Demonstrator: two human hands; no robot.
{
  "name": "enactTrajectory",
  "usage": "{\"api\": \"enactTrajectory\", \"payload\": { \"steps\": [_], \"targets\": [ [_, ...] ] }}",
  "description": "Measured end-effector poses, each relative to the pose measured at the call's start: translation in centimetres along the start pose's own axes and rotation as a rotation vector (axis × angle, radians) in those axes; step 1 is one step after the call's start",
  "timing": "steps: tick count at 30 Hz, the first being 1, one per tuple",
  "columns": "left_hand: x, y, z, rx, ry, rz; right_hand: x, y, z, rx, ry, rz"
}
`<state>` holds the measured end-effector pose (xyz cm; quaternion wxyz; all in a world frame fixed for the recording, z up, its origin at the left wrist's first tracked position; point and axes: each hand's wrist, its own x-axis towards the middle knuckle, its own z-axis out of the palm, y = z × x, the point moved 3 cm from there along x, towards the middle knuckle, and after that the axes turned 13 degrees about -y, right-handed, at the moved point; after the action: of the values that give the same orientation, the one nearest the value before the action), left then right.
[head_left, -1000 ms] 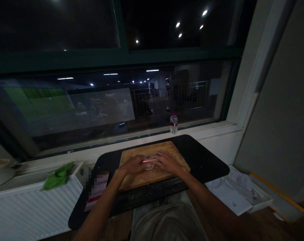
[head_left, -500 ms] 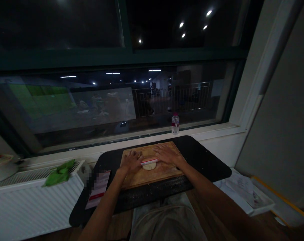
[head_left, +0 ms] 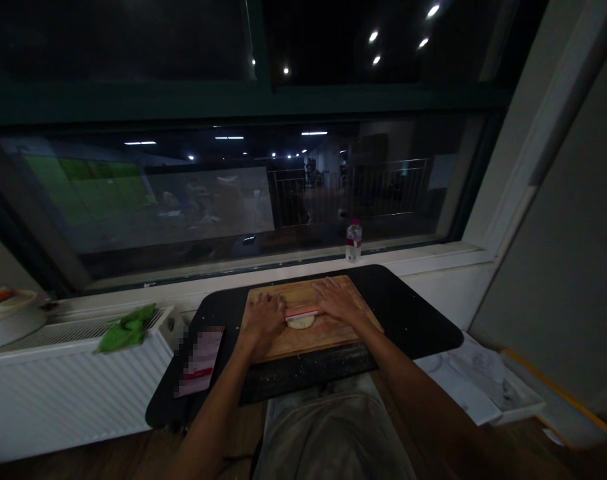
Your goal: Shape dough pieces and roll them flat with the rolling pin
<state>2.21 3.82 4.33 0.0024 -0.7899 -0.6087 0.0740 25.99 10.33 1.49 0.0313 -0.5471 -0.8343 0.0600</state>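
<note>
A rolling pin with a white and red label [head_left: 302, 314] lies crosswise over a small flat round of pale dough [head_left: 300, 323]. Both are on a wooden cutting board [head_left: 288, 348]. My left hand [head_left: 264, 313] rests over the pin's left end, its fingers stretched forward and apart. Over the right end lies my right hand [head_left: 337, 300], palm down with fingers extended. My hands hide the pin's ends. The label and the dough's near part show between them.
The board sits on a black table [head_left: 408, 320]. A printed packet [head_left: 202, 363] lies at its left. A water bottle [head_left: 353, 241] stands on the windowsill. A green cloth [head_left: 127, 329] hangs over the radiator [head_left: 83, 393]. A white box [head_left: 513, 393] is at the right.
The view has shifted slightly, so the table appears higher. The label's red stripe shows lower on the pin than before, so the pin has turned under my hands.
</note>
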Motion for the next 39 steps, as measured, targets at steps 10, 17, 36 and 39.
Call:
{"api": "enactTrajectory", "payload": {
  "steps": [10, 17, 36, 39],
  "targets": [
    [-1.1, 0.0, 0.2, 0.038, 0.028, 0.076, -4.3, -2.3, 0.0, -0.092, 0.122, -0.019],
    [-1.9, -0.1, 1.2, 0.032, 0.064, 0.087, -6.9, -3.8, -0.1, 0.026, 0.198, 0.099],
    [-3.0, -0.2, 2.4, -0.073, 0.157, -0.001, -9.6, -5.5, 0.0, 0.060, 0.208, 0.167],
    [-3.2, 0.0, 2.3, -0.047, 0.165, 0.007, -9.5, -5.5, 0.0, 0.038, 0.205, 0.154]
  ]
}}
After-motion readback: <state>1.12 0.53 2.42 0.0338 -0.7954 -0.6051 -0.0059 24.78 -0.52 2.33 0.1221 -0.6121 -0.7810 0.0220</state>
